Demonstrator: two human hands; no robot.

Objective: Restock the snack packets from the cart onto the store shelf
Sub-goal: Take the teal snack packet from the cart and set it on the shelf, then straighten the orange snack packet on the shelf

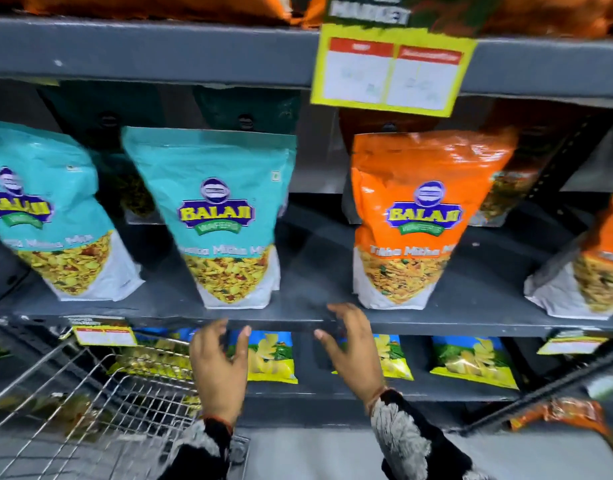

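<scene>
Both hands are raised in front of the grey metal shelf (308,271), at its front edge, and neither holds anything. The left hand (218,365) has its fingers loosely spread and slightly curled, palm turned toward the right. The right hand (353,351) mirrors it, fingers spread, with the fingertips just above the shelf's front lip. On the shelf stand upright snack packets: a teal packet (225,216) near the front edge at centre-left, a second teal packet (52,216) toward the left end, an orange packet (419,216) at centre-right, and another orange packet (589,268) at the right end, partly cut off. Between the central teal packet and the orange packet the shelf surface is bare, directly above the two hands. A yellow price tag (391,69) hangs from the front edge of the board above. On the shelf below lie yellow-green packets (471,362), flat and facing forward. The wire cart (90,403) stands at lower left, beside the left forearm; packets inside it are blurred. An orange packet (558,417) shows at lower right.
</scene>
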